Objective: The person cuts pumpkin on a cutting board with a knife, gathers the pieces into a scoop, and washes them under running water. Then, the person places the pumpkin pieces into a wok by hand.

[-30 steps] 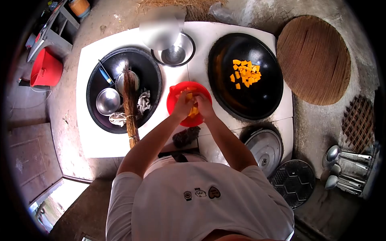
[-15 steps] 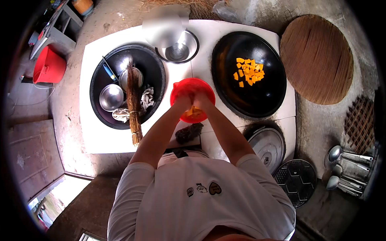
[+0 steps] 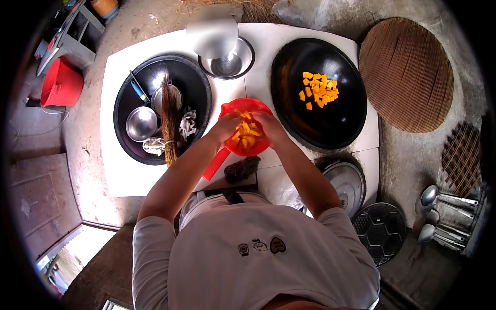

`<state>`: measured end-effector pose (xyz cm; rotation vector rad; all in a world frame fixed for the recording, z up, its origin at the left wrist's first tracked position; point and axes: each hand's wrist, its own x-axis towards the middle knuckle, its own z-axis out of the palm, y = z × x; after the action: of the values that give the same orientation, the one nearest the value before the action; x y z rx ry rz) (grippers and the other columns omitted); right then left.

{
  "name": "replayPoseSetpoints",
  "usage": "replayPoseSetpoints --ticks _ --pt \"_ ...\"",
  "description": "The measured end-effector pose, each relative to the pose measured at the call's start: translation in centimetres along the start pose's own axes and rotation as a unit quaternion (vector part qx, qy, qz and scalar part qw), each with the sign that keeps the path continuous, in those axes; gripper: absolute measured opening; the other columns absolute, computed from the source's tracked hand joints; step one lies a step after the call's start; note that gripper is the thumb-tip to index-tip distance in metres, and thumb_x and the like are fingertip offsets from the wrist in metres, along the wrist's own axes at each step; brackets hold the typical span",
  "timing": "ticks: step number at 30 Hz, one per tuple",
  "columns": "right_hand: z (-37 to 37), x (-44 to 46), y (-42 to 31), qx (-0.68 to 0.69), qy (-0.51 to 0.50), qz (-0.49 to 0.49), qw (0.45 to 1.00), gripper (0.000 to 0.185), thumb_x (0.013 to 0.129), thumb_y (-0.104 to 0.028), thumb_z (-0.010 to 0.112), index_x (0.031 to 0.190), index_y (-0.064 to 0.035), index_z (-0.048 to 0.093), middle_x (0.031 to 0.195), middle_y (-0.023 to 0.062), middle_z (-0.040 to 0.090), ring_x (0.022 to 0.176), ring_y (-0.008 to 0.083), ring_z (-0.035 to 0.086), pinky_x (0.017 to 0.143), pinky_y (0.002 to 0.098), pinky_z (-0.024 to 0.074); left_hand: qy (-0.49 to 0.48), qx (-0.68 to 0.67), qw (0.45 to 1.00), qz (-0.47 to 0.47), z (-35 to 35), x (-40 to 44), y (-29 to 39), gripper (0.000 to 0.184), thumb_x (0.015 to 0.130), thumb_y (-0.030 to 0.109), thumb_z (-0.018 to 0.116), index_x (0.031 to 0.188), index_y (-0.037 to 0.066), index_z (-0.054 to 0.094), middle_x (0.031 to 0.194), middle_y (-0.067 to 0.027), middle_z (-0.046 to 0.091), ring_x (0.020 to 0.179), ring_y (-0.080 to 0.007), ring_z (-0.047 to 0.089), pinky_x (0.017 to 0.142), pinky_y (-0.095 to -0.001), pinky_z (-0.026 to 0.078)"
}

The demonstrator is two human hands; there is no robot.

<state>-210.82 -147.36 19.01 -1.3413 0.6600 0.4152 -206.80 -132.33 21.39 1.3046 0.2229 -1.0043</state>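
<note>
A red plastic scoop (image 3: 268,144) lies between my hands, its handle (image 3: 216,165) pointing down and left. Cut orange pumpkin pieces (image 3: 245,137) fill it, some smeared by motion. My left hand (image 3: 226,127) reaches over the left rim and my right hand (image 3: 267,125) over the right, both beside the pieces. The fingers are partly hidden and blurred, so whether they grip the scoop or the pieces cannot be told. More pumpkin chunks (image 3: 319,90) sit in the large black wok (image 3: 341,126) on the right.
On the left, a second wok (image 3: 123,132) holds a straw brush (image 3: 169,113), metal bowls and a rag. A steel basin (image 3: 227,66) stands behind, partly blurred. A dark scrubber (image 3: 242,170) lies near my waist. A round woven lid (image 3: 408,75) rests at right.
My hands have moved apart, from deep inside the scoop toward its two sides. More pumpkin pieces now show between them. My left forearm has swung outward, uncovering the scoop's handle.
</note>
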Motion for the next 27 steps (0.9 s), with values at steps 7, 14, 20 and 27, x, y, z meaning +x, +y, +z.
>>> replayPoseSetpoints --ticks 7,14,20,27 --pt "0.4 4.3 5.6 0.241 -0.076 0.078 0.964 0.039 0.094 -0.034 0.038 0.12 -0.0049 0.044 0.114 0.0093 0.054 0.103 0.0208 0.054 0.086 0.0317 0.0471 0.014 -0.208 0.963 -0.172 -0.7 5.1 -5.3 0.047 0.092 0.042 0.04 0.127 0.01 0.042 0.125 -0.0107 0.048 0.109 -0.0288 0.051 0.088 -0.048 0.044" --pt "1.4 4.3 5.9 0.232 0.018 0.037 0.972 0.036 0.094 -0.03 0.036 0.12 -0.0055 0.044 0.113 0.0094 0.053 0.101 0.0204 0.054 0.088 0.0333 0.0455 0.131 -0.132 0.982 0.023 -0.1 8.0 -8.7 0.036 0.091 0.024 0.049 0.122 0.007 0.046 0.108 -0.0126 0.057 0.094 -0.0252 0.058 0.082 -0.0366 0.049" --pt "0.2 0.1 3.1 0.276 -0.013 -0.022 0.961 0.029 0.091 -0.02 0.041 0.114 -0.0047 0.048 0.111 0.0087 0.054 0.102 0.019 0.054 0.089 0.0313 0.0434 0.049 -0.126 0.989 0.062 0.3 2.6 -4.1 0.032 0.087 0.007 0.05 0.118 0.001 0.047 0.107 -0.0111 0.056 0.101 -0.0209 0.054 0.088 -0.0303 0.045" --pt "-1.0 1.4 0.7 -0.202 -0.01 -0.241 0.949 0.023 0.088 -0.013 0.046 0.107 -0.0056 0.056 0.109 0.0112 0.057 0.098 0.0213 0.056 0.089 0.0292 0.0426 0.015 0.431 0.873 0.229 -2.1 3.4 -2.1 0.039 0.08 0.003 0.046 0.119 -0.001 0.045 0.115 -0.0215 0.052 0.112 -0.0343 0.046 0.096 -0.0357 0.037"
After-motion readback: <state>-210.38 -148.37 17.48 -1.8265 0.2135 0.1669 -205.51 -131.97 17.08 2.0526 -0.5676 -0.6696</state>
